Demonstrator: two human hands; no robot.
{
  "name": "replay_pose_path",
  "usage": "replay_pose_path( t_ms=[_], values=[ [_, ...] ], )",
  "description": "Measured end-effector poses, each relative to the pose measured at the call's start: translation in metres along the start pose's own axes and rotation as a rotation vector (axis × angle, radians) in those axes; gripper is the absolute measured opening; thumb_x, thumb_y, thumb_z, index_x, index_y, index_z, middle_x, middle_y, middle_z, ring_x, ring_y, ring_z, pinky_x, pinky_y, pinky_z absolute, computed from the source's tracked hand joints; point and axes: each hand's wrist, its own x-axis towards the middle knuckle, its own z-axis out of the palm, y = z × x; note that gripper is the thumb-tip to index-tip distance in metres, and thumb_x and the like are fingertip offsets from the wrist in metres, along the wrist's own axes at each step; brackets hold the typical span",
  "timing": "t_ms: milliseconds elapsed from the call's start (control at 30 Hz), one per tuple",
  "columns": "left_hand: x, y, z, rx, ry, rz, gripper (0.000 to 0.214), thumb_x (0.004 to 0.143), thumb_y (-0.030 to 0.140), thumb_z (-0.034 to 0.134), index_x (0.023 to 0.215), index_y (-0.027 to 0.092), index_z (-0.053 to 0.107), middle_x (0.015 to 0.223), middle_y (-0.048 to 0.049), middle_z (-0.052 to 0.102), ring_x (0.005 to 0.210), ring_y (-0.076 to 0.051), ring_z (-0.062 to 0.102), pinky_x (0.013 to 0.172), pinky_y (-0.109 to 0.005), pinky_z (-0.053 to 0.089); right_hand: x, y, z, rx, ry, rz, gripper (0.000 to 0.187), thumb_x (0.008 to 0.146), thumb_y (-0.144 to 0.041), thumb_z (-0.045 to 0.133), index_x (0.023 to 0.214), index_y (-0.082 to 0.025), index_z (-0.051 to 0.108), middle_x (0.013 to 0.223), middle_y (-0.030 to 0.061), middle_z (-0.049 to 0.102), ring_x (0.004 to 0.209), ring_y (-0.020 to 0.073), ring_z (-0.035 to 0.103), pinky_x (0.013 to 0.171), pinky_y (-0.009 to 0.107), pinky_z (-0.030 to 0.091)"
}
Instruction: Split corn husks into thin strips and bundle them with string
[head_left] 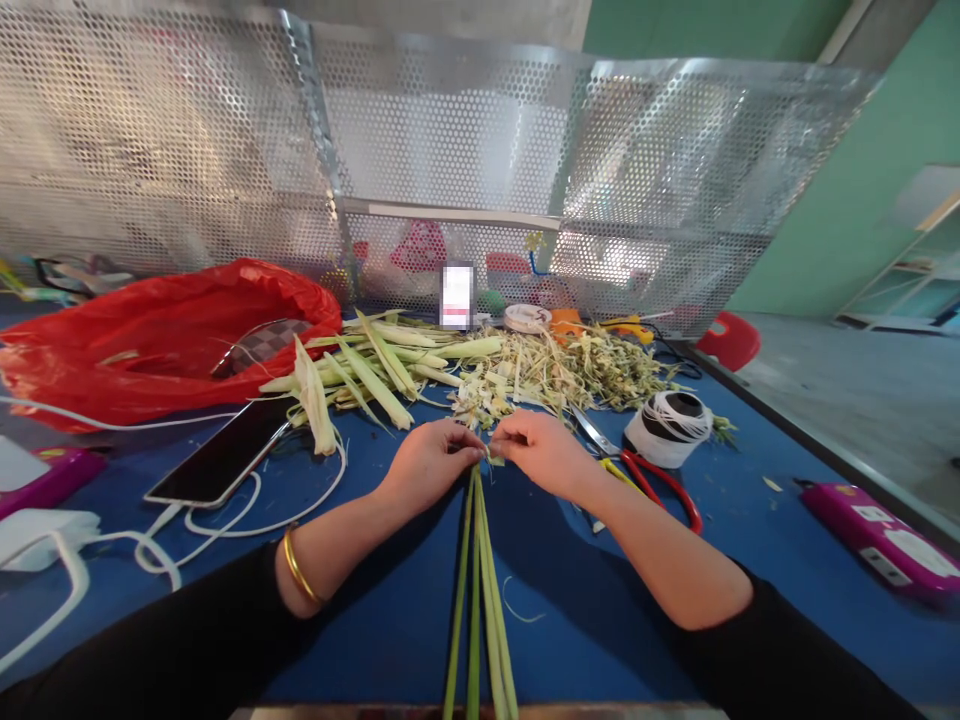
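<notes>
Several long green stalks [480, 590] lie together, running from the table's near edge up to my fingertips. My left hand [431, 465] is closed in a pinch at their far ends. Close beside it, my right hand [544, 452] also pinches, with a small pale scrap [495, 460] at its fingertips; what exactly it grips is too small to make out. Just beyond both hands is a heap of dry pale plant trimmings [555, 370]. Red-handled scissors [664, 485] and a spool of white thread [669, 428] are to the right of my right hand.
Leafy husks [375, 370] lie at the back left, near a red plastic bag [150, 330]. A phone [221, 455] with a white cable is on the left. A purple power strip [877, 535] sits far right. Perforated metal sheeting [450, 130] stands behind the blue table [360, 640].
</notes>
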Motion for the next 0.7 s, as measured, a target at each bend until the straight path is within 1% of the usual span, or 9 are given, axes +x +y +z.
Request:
replay_pose_path(
  t_ms=[67,100,200,267,367,500,600,700],
  values=[
    [-0.001,0.001,-0.002,0.165,0.045,0.071,0.011,0.072,0.026,0.062,0.074,0.020,0.072,0.077,-0.0012,0.063,0.072,-0.016,0.056,0.066,-0.026,0.040,0.001,0.003,0.003,0.015,0.026,0.018,0.013,0.078,-0.020,0.060,0.065,-0.018,0.063,0.072,0.0008,0.055,0.070,0.0140,0.050,0.062,0.025,0.034],
    [-0.002,0.002,-0.003,0.212,0.063,0.106,0.010,0.072,0.024,0.063,0.074,0.020,0.072,0.078,-0.0012,0.062,0.073,-0.015,0.056,0.066,-0.026,0.039,0.002,0.005,0.005,0.042,0.029,0.030,0.014,0.078,-0.020,0.059,0.064,-0.018,0.063,0.072,0.0010,0.056,0.070,0.0141,0.051,0.062,0.025,0.034],
    [-0.002,0.007,-0.005,0.264,0.075,0.200,0.009,0.074,0.021,0.061,0.073,0.020,0.070,0.079,-0.0008,0.060,0.069,-0.013,0.054,0.064,-0.025,0.038,0.003,0.010,0.010,0.179,0.025,0.069,0.017,0.079,-0.023,0.057,0.063,-0.018,0.061,0.067,0.0004,0.058,0.065,0.0137,0.052,0.061,0.025,0.037],
    [-0.002,0.009,-0.005,0.268,0.058,0.225,0.009,0.074,0.022,0.061,0.072,0.019,0.069,0.078,-0.0004,0.060,0.066,-0.012,0.053,0.062,-0.024,0.038,0.004,0.012,0.013,0.291,0.002,0.079,0.018,0.080,-0.024,0.055,0.064,-0.017,0.060,0.064,0.0001,0.060,0.063,0.0135,0.054,0.060,0.024,0.038],
    [-0.001,0.009,-0.007,0.295,-0.003,0.207,0.009,0.074,0.025,0.063,0.070,0.019,0.068,0.074,0.0002,0.062,0.064,-0.012,0.053,0.059,-0.024,0.036,0.005,0.015,0.018,0.367,-0.048,0.059,0.019,0.081,-0.024,0.053,0.064,-0.017,0.059,0.061,0.0002,0.062,0.061,0.0134,0.057,0.060,0.023,0.041],
    [0.000,0.006,-0.009,0.327,-0.077,0.159,0.009,0.071,0.027,0.064,0.069,0.020,0.069,0.069,0.0008,0.064,0.065,-0.013,0.054,0.057,-0.024,0.035,0.006,0.017,0.020,0.343,-0.067,0.057,0.018,0.079,-0.023,0.053,0.063,-0.017,0.059,0.058,0.0001,0.064,0.060,0.0135,0.059,0.061,0.023,0.042],
    [0.002,0.007,-0.010,0.254,-0.081,0.122,0.013,0.072,0.030,0.062,0.071,0.019,0.069,0.063,0.0014,0.062,0.058,-0.012,0.052,0.053,-0.023,0.034,0.007,0.019,0.021,0.332,-0.068,0.069,0.018,0.079,-0.023,0.052,0.065,-0.018,0.060,0.059,0.0004,0.065,0.060,0.0138,0.060,0.060,0.023,0.043],
    [0.003,0.009,-0.009,0.119,-0.092,0.016,0.016,0.073,0.033,0.062,0.072,0.018,0.068,0.053,0.0027,0.057,0.051,-0.012,0.052,0.049,-0.022,0.035,0.008,0.019,0.021,0.324,-0.076,0.080,0.018,0.080,-0.024,0.051,0.066,-0.018,0.060,0.059,0.0008,0.066,0.059,0.0142,0.062,0.060,0.023,0.044]
  ],
)
